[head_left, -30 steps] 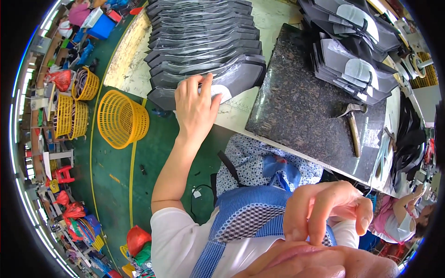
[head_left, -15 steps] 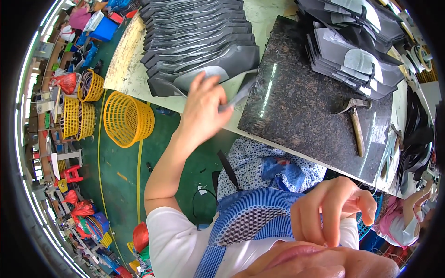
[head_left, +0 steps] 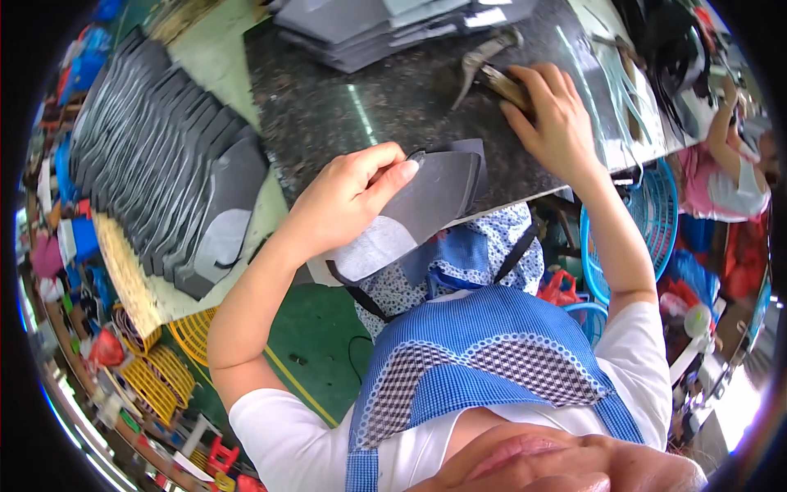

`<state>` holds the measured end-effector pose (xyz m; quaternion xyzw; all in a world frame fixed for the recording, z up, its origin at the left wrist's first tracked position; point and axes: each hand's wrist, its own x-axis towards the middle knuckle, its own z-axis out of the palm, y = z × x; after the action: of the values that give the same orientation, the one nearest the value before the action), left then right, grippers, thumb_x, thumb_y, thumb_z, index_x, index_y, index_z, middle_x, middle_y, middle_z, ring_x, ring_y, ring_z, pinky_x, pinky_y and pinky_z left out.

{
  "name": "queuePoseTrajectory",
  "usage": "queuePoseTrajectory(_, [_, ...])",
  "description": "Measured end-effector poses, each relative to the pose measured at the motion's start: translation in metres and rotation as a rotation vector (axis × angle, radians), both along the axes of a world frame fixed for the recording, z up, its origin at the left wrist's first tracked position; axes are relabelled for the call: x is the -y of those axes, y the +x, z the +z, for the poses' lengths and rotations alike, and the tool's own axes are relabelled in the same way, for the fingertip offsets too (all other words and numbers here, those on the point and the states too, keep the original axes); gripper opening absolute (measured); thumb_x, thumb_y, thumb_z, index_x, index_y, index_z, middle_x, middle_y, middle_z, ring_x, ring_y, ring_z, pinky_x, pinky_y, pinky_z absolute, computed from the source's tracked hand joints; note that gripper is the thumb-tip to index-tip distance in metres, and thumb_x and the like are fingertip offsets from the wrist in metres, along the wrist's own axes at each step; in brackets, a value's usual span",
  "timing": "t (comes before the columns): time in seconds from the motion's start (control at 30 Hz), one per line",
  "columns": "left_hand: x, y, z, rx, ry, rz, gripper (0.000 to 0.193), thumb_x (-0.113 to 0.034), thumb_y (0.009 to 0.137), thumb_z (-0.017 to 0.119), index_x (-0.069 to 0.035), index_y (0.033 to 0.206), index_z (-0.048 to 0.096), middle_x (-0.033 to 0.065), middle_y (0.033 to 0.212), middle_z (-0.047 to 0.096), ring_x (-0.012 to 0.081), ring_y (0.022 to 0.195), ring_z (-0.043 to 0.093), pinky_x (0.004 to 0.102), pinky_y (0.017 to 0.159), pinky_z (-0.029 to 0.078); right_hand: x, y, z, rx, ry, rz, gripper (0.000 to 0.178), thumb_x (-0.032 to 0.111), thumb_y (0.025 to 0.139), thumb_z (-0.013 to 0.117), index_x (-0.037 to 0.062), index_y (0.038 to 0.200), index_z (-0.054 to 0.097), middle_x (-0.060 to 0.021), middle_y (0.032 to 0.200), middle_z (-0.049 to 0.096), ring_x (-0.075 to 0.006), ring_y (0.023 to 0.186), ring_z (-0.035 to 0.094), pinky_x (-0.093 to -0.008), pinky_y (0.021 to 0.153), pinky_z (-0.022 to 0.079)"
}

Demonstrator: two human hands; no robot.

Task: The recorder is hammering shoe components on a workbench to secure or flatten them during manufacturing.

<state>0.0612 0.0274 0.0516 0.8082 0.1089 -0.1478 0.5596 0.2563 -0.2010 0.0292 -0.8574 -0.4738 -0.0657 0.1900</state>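
Observation:
My left hand (head_left: pixel 348 193) pinches the upper edge of a flat dark grey shoe upper (head_left: pixel 434 193) with a pale grey rounded patch. That piece lies over the front edge of a dark speckled stone slab (head_left: pixel 311 115). Farther right, my right hand (head_left: pixel 553 119) is closed around the wooden handle of a hammer (head_left: pixel 488 57), whose metal head points away from me over the slab. A long overlapping row of similar dark grey uppers (head_left: pixel 164 164) lies left of the slab. More of them are stacked in a pile (head_left: pixel 352 37) at the slab's far side.
Pale strips (head_left: pixel 619 82) lie at the table's right edge, near black material (head_left: pixel 672 49). Below that edge stands a blue basket (head_left: pixel 668 221). Yellow baskets (head_left: pixel 156 381) are on the floor at left. Another person (head_left: pixel 721 176) sits at far right.
My view has swung right. My left hand has left the row and now holds an upper over the slab's front edge. My right hand has reached from near my chest to the hammer.

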Motion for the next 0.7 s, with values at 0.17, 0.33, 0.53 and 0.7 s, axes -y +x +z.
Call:
queuePoseTrajectory(0.17, [0.024, 0.039, -0.021, 0.311, 0.14, -0.031, 0.026, -0.02, 0.098, 0.064, 0.004, 0.089, 0.06, 0.0032, 0.074, 0.052, 0.0093, 0.064, 0.047, 0.0281, 0.059, 0.039, 0.023, 0.023, -0.01, -0.052, 0.164, -0.059, 0.025, 0.022, 0.097, 0.063, 0.0026, 0.112, 0.061, -0.0153, 0.096, 0.061, -0.0344, 0.077, 0.063, -0.0394, 0.069, 0.052])
queuePoseTrajectory(0.33, [0.042, 0.068, -0.041, 0.44, 0.243, 0.056, 0.017, -0.014, 0.086, 0.075, 0.0, 0.095, 0.069, 0.0079, 0.08, 0.063, 0.0207, 0.07, 0.061, 0.0328, 0.063, 0.049, 0.061, -0.012, 0.05, -0.643, 0.242, -0.205, 0.019, 0.014, 0.1, 0.058, 0.001, 0.114, 0.059, -0.0042, 0.07, 0.055, -0.011, 0.061, 0.053, -0.028, 0.056, 0.042])
queuePoseTrajectory(0.53, [0.043, 0.082, -0.031, 0.468, 0.358, 0.005, 0.019, -0.012, 0.078, 0.079, -0.003, 0.093, 0.07, 0.0062, 0.081, 0.065, 0.0257, 0.078, 0.065, 0.0362, 0.068, 0.052, 0.059, -0.024, 0.024, -0.54, 0.117, 0.112, 0.019, 0.011, 0.095, 0.064, 0.0019, 0.109, 0.053, -0.0177, 0.065, 0.055, -0.0383, 0.059, 0.061, -0.0417, 0.05, 0.045])
queuePoseTrajectory(0.7, [0.038, 0.08, -0.035, 0.643, 0.45, -0.103, 0.022, -0.006, 0.077, 0.078, -0.003, 0.098, 0.072, 0.0063, 0.082, 0.063, 0.0234, 0.077, 0.063, 0.0343, 0.065, 0.052, 0.048, -0.001, 0.044, -0.563, -0.038, 0.183, 0.016, 0.012, 0.093, 0.066, 0.0044, 0.102, 0.055, -0.0162, 0.064, 0.054, -0.0387, 0.059, 0.059, -0.0428, 0.05, 0.044])
